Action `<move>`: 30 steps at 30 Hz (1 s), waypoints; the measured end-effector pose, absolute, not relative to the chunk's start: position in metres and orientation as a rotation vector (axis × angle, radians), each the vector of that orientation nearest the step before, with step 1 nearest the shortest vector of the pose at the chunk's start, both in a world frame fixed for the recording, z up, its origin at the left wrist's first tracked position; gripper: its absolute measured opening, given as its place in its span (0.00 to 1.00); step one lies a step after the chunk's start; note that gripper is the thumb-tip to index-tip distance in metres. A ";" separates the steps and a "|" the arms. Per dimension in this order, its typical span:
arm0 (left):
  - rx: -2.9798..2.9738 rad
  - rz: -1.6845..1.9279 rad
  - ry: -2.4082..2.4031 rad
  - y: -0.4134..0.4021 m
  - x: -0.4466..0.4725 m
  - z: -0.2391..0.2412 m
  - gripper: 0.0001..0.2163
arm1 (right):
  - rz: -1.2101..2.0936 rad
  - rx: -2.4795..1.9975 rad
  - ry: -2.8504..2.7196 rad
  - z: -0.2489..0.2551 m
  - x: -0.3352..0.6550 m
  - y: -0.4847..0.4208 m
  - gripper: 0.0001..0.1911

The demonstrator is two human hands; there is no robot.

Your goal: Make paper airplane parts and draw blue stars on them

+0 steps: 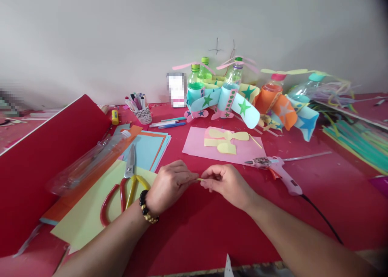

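Observation:
My left hand [171, 185] and my right hand [228, 186] meet above the red tabletop, each pinching a thin yellow paper strip [200, 179]. Only a short piece of it shows between the fingertips; the rest is hidden. Behind them lies a pink sheet [194, 143] with yellow paper cutouts, among them a propeller-shaped piece [241, 136]. A pink hot glue gun [285, 174] rests on its side right of my right hand. Left of my left hand, scissors with red and yellow handles [129, 168] lie on a yellow sheet [81, 216].
Bottle planes wrapped in coloured paper [209, 99] line the back. A pen cup [143, 114], several pens [172, 124] and a glue stick [114, 117] stand or lie at back left. A clear plastic bottle [91, 164] lies near a red board [54, 160]. Green strips [360, 147] lie right.

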State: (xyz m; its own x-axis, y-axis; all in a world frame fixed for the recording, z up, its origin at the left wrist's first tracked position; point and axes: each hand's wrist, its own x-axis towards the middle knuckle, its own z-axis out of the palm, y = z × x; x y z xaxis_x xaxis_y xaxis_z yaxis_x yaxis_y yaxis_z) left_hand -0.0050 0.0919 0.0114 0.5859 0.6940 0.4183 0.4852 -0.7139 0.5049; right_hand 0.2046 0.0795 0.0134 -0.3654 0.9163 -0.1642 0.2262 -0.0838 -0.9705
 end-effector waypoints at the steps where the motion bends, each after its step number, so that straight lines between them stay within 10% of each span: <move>1: 2.471 0.844 0.972 0.092 -0.005 0.011 0.09 | 1.352 -1.266 -1.706 0.014 0.204 0.078 0.07; 8: 2.360 0.672 1.030 0.091 -0.004 0.015 0.09 | 0.879 -1.180 -2.078 0.014 0.205 0.074 0.08; 30: 2.223 0.588 1.143 0.097 -0.012 0.023 0.06 | 1.055 -1.283 -1.959 0.023 0.206 0.076 0.07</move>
